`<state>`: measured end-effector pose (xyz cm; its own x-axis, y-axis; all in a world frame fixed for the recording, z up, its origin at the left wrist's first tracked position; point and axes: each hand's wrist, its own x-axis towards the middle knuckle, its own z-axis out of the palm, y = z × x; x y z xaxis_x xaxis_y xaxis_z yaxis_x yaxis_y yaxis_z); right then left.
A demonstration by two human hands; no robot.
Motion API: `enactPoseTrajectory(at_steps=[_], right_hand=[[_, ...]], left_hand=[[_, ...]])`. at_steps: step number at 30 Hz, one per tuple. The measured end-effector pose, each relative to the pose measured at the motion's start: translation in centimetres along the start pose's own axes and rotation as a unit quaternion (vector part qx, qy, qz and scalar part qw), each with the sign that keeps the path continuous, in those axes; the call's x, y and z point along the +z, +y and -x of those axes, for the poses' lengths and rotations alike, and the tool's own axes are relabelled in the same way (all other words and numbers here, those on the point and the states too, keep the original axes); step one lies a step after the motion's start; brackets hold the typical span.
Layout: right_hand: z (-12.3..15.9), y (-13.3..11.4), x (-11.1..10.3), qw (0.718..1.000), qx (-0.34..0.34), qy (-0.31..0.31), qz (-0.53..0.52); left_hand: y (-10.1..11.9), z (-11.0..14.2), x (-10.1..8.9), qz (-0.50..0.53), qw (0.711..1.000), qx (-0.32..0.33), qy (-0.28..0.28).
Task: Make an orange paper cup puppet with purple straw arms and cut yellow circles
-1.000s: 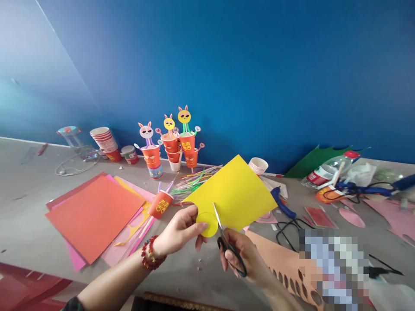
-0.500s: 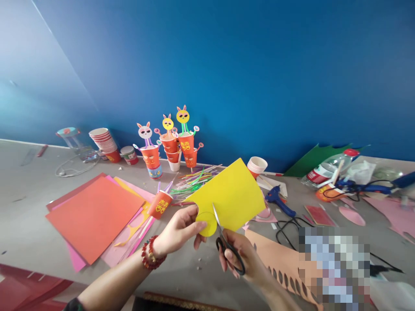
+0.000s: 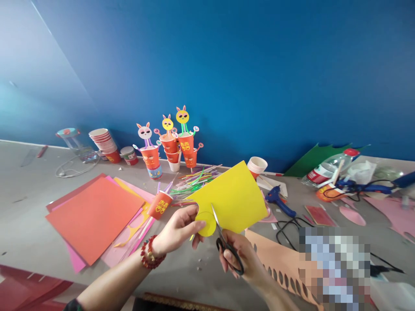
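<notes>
A sheet of yellow paper (image 3: 235, 194) is held up above the table, with a partly cut circle (image 3: 207, 224) drawn at its lower left. My left hand (image 3: 184, 224) pinches the paper at that circle, thumb on top and fingers underneath. On that wrist are red bead bracelets. My right hand (image 3: 238, 252) grips black-handled scissors (image 3: 220, 229), fingers in the loops. The scissor blades lie at the circle's right edge, pointing up and away over the sheet. Behind the paper, a bundle of coloured pipe cleaners (image 3: 196, 181) is partly hidden.
Stacked red cups with paper rabbit faces (image 3: 151, 157) stand near the blue wall. Coloured paper sheets (image 3: 97, 216) and a tilted red cup (image 3: 160, 205) lie left. On the right are a blue glue gun (image 3: 280, 202), its cord, a plastic bottle (image 3: 324, 170) and cut orange paper (image 3: 279, 259).
The yellow sheet has turned slightly and its far edge has shifted a little right. Both hands stay in nearly the same place, still holding the paper and scissors.
</notes>
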<state>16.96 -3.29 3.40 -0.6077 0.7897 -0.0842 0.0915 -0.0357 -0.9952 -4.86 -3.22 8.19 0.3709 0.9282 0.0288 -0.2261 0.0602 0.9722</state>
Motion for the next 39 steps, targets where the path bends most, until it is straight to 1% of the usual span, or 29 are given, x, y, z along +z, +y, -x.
enactPoseTrajectory(at_steps=[7, 12, 19, 29, 35, 39], right_hand=[[0.1, -0.5, 0.1, 1.000, 0.000, 0.008, 0.010], [0.0, -0.3, 0.0, 1.000, -0.007, 0.002, 0.011], [0.0, -0.2, -0.1, 0.999, -0.033, 0.002, 0.017], [-0.1, -1.1, 0.2, 0.998, -0.053, 0.010, 0.016], [0.0, -1.1, 0.1, 0.996, -0.055, 0.026, 0.063], [-0.1, -1.3, 0.1, 0.996, -0.048, 0.032, 0.073]], left_hand=[[-0.2, 0.1, -0.1, -0.008, 1.000, -0.005, 0.001], [-0.2, 0.1, -0.3, -0.009, 1.000, -0.005, -0.002], [0.3, 0.0, -0.3, -0.012, 1.000, -0.012, -0.003], [-0.3, 0.1, -0.6, -0.016, 1.000, -0.017, -0.001], [-0.5, 0.1, -0.8, -0.008, 1.000, -0.018, 0.004], [-0.7, 0.2, -0.9, -0.019, 1.000, -0.013, 0.016]])
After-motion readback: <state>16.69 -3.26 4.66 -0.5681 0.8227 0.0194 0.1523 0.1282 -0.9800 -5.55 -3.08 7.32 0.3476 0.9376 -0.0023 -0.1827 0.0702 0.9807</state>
